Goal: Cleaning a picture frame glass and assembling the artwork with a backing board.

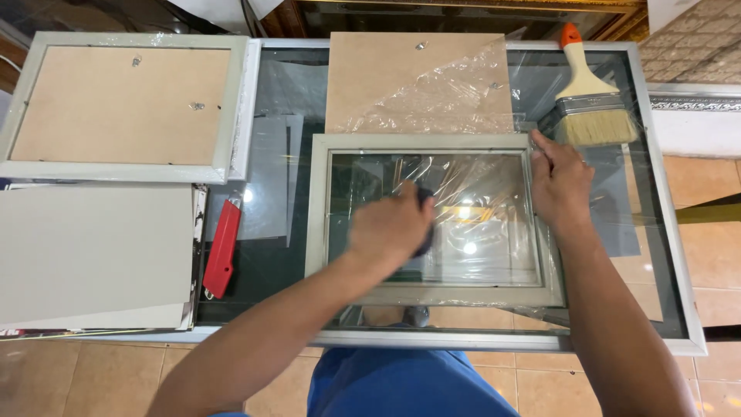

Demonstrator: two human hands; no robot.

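frame glass [463, 224] looks mid-wipe to us: our left hand [390, 228] clenches a dark pad [427, 224], our right hand [559, 185] lies released on the pale frame [316, 208], backing board [378, 81] not yet fitted.

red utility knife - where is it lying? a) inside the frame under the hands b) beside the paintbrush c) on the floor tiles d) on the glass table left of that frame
d: the red utility knife lies on the glass table, left of the grey picture frame that both hands work on, far from the paintbrush.

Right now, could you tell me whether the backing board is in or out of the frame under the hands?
Out: the brown backing board lies flat behind the grey frame, whose glass shows the table through it.
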